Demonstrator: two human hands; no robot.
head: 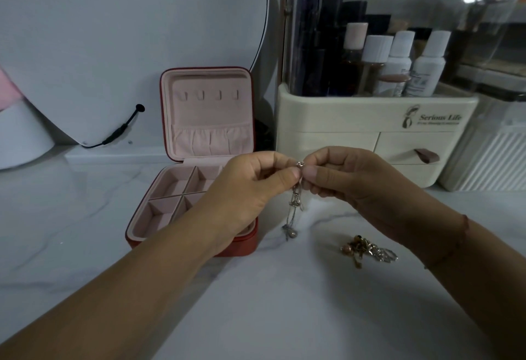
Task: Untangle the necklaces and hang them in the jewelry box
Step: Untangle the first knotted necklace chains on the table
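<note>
Centrally, a thin silver chain necklace (296, 203) is held up over the white marble worktop (284, 308). It is pinched at its top by both hands, which are brought close together. The left hand (256, 189) is curled, with thumb and forefinger closed on the chain. The right hand (350, 180) is likewise curled, and the same spot is gripped between its thumb and forefinger. The chain is left hanging straight down, and its lower end, with a small bead, is seen just above the worktop.

A tangled heap of gold and silver necklaces (367, 250) is laid on the worktop below the right wrist. A red square jewelry box (168, 186) with pink lining is stood open towards the back edge of the worktop, partly hidden behind the left hand. Its lid (207, 120) is raised upright, and four small hooks (210, 95) are shown bare. A cream plastic organiser (355, 120) filled with bottles is placed at the back right.
</note>
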